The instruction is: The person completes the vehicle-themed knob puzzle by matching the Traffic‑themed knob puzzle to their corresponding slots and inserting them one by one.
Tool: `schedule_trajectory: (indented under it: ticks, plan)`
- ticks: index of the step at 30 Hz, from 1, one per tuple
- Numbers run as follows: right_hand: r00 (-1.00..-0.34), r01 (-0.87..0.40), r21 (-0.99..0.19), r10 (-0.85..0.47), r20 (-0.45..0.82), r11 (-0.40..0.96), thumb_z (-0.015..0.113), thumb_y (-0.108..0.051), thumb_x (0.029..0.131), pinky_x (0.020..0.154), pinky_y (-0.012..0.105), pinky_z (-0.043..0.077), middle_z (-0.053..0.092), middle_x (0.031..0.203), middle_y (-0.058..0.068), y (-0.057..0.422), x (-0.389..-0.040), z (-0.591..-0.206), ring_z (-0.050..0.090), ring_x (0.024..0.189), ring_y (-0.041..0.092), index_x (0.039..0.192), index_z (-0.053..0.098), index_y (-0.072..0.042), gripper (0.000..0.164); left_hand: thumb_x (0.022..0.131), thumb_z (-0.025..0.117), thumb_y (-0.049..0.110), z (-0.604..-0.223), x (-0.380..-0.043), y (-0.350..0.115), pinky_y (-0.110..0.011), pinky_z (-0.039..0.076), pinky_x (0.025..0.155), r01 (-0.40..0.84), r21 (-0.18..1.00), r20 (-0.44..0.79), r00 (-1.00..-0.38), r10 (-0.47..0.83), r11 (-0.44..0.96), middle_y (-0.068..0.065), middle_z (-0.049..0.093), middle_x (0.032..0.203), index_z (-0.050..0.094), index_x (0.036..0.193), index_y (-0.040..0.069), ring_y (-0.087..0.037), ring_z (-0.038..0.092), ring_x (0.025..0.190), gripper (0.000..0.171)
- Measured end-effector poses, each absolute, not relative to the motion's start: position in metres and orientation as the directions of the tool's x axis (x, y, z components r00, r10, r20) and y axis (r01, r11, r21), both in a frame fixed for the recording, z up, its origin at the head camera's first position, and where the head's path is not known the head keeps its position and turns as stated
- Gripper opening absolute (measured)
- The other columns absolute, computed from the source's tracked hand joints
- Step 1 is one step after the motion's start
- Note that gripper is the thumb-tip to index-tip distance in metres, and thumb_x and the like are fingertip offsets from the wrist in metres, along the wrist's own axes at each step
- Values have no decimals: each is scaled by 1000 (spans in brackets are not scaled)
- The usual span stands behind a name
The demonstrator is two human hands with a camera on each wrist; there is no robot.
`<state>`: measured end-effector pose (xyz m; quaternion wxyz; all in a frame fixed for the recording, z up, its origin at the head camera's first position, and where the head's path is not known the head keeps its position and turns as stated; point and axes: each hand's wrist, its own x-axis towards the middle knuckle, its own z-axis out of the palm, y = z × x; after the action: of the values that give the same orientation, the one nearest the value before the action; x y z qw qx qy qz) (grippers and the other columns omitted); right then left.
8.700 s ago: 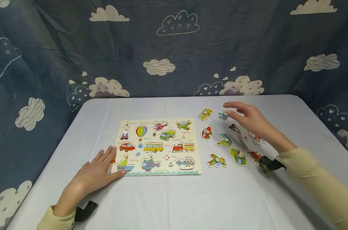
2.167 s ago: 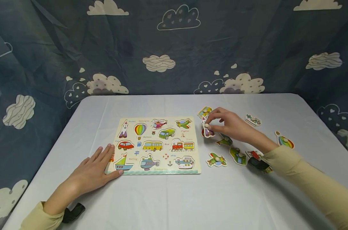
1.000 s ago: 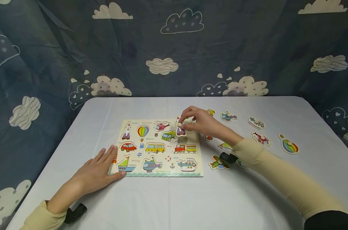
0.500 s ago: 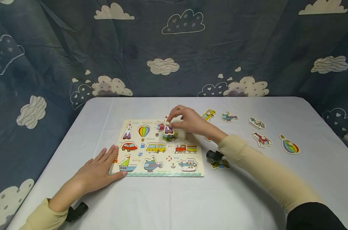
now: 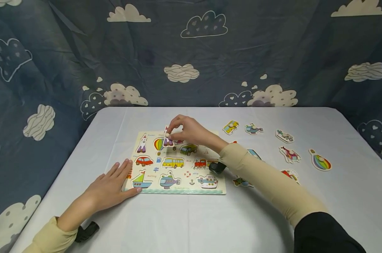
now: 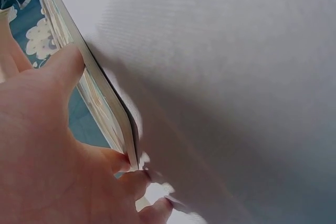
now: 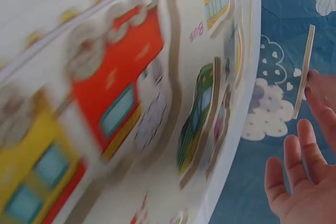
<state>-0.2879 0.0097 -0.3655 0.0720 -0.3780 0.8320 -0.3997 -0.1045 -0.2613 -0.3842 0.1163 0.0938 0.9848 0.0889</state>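
A flat puzzle board (image 5: 178,191) with pictures of vehicles lies on the white table. My right hand (image 5: 192,131) pinches a rocket puzzle piece (image 5: 168,141) by its knob and holds it above the top of the board, near the balloon picture. Seen edge-on in the right wrist view, the rocket piece (image 7: 304,72) is apart from the board. The left hand (image 5: 107,189) lies with straight fingers on the board's lower left corner. In the left wrist view, the thumb (image 6: 68,64) rests along the board's edge (image 6: 107,95). The rocket-shaped recess (image 5: 142,144) is at the board's upper left.
Right of the board lie several loose pieces, among them a bus (image 5: 230,127), a submarine (image 5: 253,129), a ship (image 5: 284,136), a helicopter (image 5: 290,154) and a balloon (image 5: 320,160). The right forearm covers others. A dark cloth (image 5: 191,52) with clouds hangs behind the table.
My right hand took up the rocket piece from the loose pieces and has carried it left over the board. Some loose pieces lie in other spots than before. The left hand stays on the corner.
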Motion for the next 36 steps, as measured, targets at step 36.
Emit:
schedule_trajectory:
  ticks: [36]
  plan:
    - [-797, -509, -637, -597, 94, 579, 77, -27, 88, 107, 28, 30, 59, 126, -3, -91, -286, -385, 42, 125, 19, 94, 79, -21, 9, 87, 42, 79, -387, -103, -264, -71, 28, 101, 176, 186, -180, -961, 209, 967, -15, 22, 161, 22, 156, 4, -42, 21, 145, 104]
